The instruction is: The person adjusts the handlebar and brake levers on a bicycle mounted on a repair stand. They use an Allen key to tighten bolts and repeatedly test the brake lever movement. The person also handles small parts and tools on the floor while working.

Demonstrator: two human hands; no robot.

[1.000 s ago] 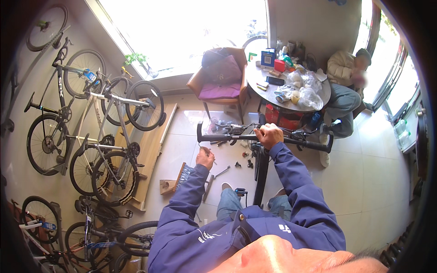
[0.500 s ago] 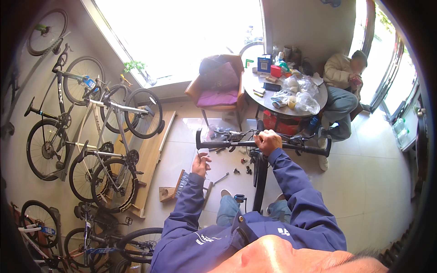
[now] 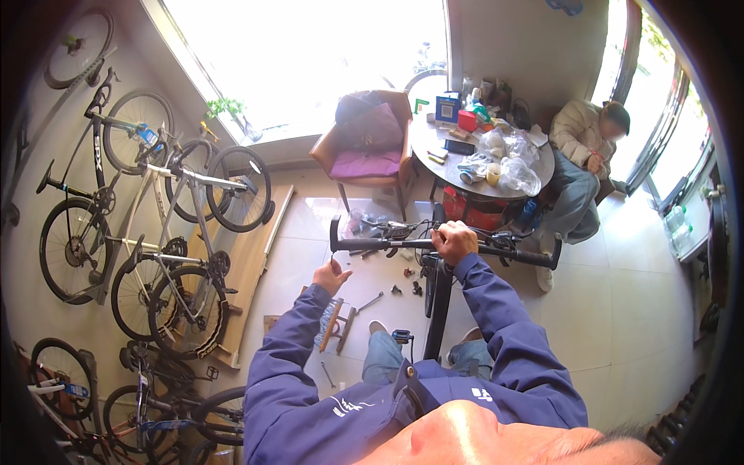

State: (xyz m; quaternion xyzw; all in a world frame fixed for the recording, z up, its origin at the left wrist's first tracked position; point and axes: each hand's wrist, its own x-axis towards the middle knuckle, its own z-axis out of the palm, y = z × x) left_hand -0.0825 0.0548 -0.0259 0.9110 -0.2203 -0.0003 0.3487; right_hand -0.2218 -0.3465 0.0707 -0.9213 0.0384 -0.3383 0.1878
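A black bicycle handlebar point(image 3: 411, 244) with long bar ends lies across in front of me, joined to a bike whose dark frame point(image 3: 439, 310) runs back between my legs. My right hand point(image 3: 455, 242) is wrapped round the bar near its middle. Just below the bar's left end, my left hand point(image 3: 332, 277) is closed in a pinch, thumb pointing right. Something thin and dark seems to run from its fingertips to the bar end; it is too small to name. Cables and levers cluster along the bar's far side. A pedal point(image 3: 402, 336) shows by my left leg.
Small parts point(image 3: 407, 283) and tools lie on the tiled floor, beside a wooden brush point(image 3: 328, 322). Several bikes point(image 3: 155, 232) stand at left near a wooden platform point(image 3: 260, 263). Ahead are an armchair point(image 3: 368, 155), a cluttered round table point(image 3: 434, 167) and a seated person point(image 3: 581, 155).
My left hand has shifted slightly left and forward, and its spread fingers have drawn into a pinch by the bar end. My right hand keeps its grip. The seated person's hands have dropped.
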